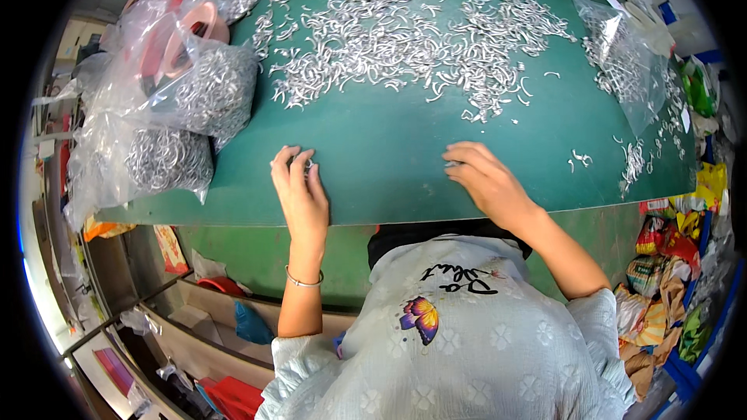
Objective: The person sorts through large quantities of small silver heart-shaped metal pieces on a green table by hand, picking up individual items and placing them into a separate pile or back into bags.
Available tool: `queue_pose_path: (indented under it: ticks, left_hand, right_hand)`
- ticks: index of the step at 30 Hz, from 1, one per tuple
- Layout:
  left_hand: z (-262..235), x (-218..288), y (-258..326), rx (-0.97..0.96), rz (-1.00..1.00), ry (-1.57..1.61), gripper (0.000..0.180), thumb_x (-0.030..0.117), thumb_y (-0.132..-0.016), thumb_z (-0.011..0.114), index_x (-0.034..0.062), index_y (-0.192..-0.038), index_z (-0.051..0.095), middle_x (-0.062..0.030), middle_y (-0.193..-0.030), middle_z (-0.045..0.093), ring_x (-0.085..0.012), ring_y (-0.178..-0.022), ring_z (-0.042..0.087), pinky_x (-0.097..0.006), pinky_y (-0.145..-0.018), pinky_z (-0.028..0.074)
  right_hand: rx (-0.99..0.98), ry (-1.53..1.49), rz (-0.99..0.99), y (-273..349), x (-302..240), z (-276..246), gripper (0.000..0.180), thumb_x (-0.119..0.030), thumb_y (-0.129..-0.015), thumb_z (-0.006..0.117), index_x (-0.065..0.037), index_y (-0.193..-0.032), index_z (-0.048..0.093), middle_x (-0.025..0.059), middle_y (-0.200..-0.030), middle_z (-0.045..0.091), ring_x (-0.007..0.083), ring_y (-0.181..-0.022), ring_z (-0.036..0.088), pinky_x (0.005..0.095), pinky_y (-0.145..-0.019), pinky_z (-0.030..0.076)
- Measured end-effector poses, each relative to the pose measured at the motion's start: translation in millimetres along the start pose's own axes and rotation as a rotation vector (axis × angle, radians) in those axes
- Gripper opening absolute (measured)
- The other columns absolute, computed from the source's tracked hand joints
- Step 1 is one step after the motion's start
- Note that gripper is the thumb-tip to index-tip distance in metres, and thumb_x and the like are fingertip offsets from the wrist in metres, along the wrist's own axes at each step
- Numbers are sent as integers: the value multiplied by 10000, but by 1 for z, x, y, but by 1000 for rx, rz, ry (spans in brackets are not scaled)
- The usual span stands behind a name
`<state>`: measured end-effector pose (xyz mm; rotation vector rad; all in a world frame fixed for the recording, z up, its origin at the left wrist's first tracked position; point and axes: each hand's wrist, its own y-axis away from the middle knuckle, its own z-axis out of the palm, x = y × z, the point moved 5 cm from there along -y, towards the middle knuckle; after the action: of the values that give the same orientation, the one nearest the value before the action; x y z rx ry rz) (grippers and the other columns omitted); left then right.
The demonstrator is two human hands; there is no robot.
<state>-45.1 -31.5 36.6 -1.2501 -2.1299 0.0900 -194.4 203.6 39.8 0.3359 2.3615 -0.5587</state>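
My left hand point(299, 190) is over the near left part of the green table point(381, 152), its fingers bent. A bit of shiny grey metal shows between its thumb and fingers, probably one of the small curved pieces. To the right, my right hand point(484, 179) has its fingers pressed together; a speck of grey shows at the fingertips, too small to name. Beyond both hands lies a wide, loose spread of small curved silver metal pieces point(389, 39).
Clear plastic bags filled with metal rings point(167, 159) and curved pieces point(216, 87) stand at the left, beside a pink container point(204, 22). Another clear bag point(622, 58) lies at the right, near a small scatter of pieces point(634, 163). Colourful packages point(661, 245) are piled off the right edge.
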Motion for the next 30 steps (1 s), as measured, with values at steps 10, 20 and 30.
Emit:
queue_pose_path:
  ticks: [10,20,30]
  left_hand:
    - [53,124,-39,-353,331,309,506,-27,-840,645,35,-1327,524,-184,-1409,462,-383,-1310,433,-446,-1081,377]
    - [132,147,-84,-412,586,198,530,89,-788,723,13,-1269,513,-169,-1353,483,-390,-1270,441,-445,-1046,396]
    - [92,113,-72,-447,110,608,211,-78,-843,636,-2,-1039,620,-105,-1060,622,-205,-968,604,-293,-814,500]
  right_hand:
    - [344,620,286,77,51,-111,212,8,-792,696,6,-993,627,147,-1087,604,348,-1089,557,446,-932,444]
    - [119,295,227,-21,59,-56,535,-173,-817,720,-52,-1302,531,161,-1372,483,377,-1319,409,490,-1067,355]
    - [212,19,271,0,62,-86,139,13,-845,652,13,-980,622,123,-1030,646,286,-884,621,355,-767,495]
